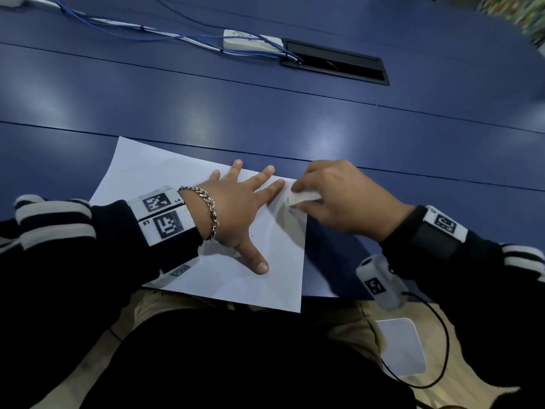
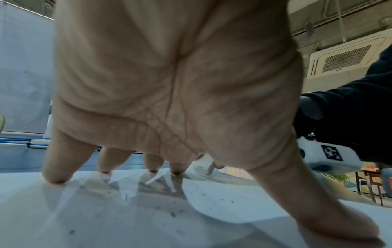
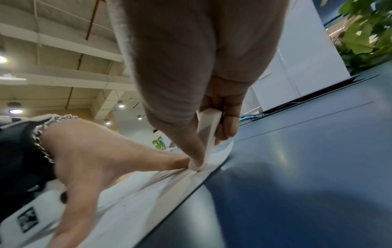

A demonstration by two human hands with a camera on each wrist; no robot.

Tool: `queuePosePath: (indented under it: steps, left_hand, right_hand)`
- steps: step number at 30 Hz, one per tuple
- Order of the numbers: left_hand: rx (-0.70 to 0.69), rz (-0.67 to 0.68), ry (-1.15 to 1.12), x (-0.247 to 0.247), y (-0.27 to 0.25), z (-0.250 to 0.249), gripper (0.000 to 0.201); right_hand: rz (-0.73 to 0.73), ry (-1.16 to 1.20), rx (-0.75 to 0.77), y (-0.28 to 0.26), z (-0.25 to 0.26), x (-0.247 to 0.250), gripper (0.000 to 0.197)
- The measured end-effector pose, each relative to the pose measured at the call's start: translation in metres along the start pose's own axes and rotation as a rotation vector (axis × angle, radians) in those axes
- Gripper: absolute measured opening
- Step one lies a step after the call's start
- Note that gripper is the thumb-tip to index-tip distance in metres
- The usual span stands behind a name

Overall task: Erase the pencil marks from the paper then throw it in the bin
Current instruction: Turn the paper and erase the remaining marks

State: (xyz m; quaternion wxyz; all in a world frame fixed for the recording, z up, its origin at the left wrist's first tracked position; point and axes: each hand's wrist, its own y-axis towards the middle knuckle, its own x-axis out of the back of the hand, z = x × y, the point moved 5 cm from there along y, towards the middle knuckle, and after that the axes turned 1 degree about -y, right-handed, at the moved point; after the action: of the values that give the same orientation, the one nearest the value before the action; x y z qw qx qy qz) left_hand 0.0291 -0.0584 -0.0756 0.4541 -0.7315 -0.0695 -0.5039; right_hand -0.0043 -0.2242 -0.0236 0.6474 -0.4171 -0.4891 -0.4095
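The paper (image 1: 165,184), a white sheet, lies flat on the blue worktop (image 1: 295,113) at its near edge, its near corner overhanging toward the person's lap. Taking the paper as landmark and going left to right: the left hand (image 1: 236,208) is spread on the middle of the sheet, fingers straight and splayed, fingertips and thumb pressing down while the palm arches clear of it in the left wrist view; it holds nothing. Small dark crumbs and specks are scattered on the sheet under and around that hand. At the paper's right edge, just beside the left fingertips, the right hand (image 1: 339,199) pinches a white eraser (image 1: 303,197) between thumb and curled fingers, its lower corner pressed onto the sheet. In the right wrist view the paper is bunched into creases under the eraser. Beyond the paper's far edge, well apart, lie a white power strip (image 1: 250,42) with blue cables (image 1: 118,28) and a black cable hatch (image 1: 333,62). No bin shows. The erasing step looks under way, and the risk lies at that right edge: it is not held down beyond the eraser, so a hard stroke toward the bracing hand could buckle the sheet further, crease it or tear it. A stroke outward could run off onto the worktop. If the left hand's pressure eases, the overhanging sheet could slide.
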Motion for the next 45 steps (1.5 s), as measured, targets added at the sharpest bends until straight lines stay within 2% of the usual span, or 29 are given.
queuePosePath:
  steps: [2,6,10,11,14,16,21,25,29,32,37,41,45]
  left_hand:
    - [0.002,-0.003,-0.005,0.000,0.000,0.001,0.162]
    - [0.001,-0.012,-0.010,-0.001,0.001,0.001,0.163]
    - [0.002,-0.007,-0.001,-0.001,0.002,0.001,0.163]
    - [0.002,-0.005,-0.003,-0.001,0.002,0.000,0.163]
    - [0.002,-0.005,-0.009,0.000,0.001,0.001,0.163]
    - [0.000,-0.004,-0.013,0.000,0.000,0.001,0.163]
    - [0.004,-0.003,0.001,-0.001,0.001,0.000,0.162]
    - [-0.001,-0.004,-0.001,0.000,0.001,0.001,0.162]
    - [0.011,0.005,0.000,0.003,0.003,0.005,0.160]
    - [0.020,-0.002,0.010,0.010,0.007,0.010,0.159]
    - [-0.018,-0.109,0.032,0.017,0.005,0.015,0.149]
    - [-0.046,-0.035,0.031,0.003,0.001,0.017,0.152]
    - [-0.027,-0.021,0.019,-0.001,0.004,0.018,0.157]
  right_hand:
    - [0.005,-0.024,0.035,-0.005,0.008,-0.003,0.023]
    - [0.131,-0.020,0.142,-0.021,0.028,-0.014,0.021]
    - [0.020,0.012,-0.006,-0.004,0.005,-0.002,0.027]
    - [0.008,0.009,-0.005,-0.005,0.006,-0.003,0.027]
    - [0.094,-0.020,0.113,-0.020,0.029,-0.015,0.018]
    - [0.154,-0.026,0.140,-0.024,0.033,-0.018,0.017]
    - [0.016,0.022,0.010,-0.010,0.011,-0.004,0.022]
    - [0.099,0.034,0.121,-0.021,0.028,-0.014,0.022]
    - [0.029,0.103,0.055,-0.031,0.019,-0.005,0.026]
    - [0.044,0.102,0.046,-0.037,0.019,-0.010,0.028]
    - [0.010,0.104,0.002,-0.033,0.014,-0.013,0.027]
    - [0.026,0.108,-0.008,-0.028,0.009,-0.012,0.030]
    - [0.021,0.126,-0.034,-0.015,-0.001,-0.001,0.031]
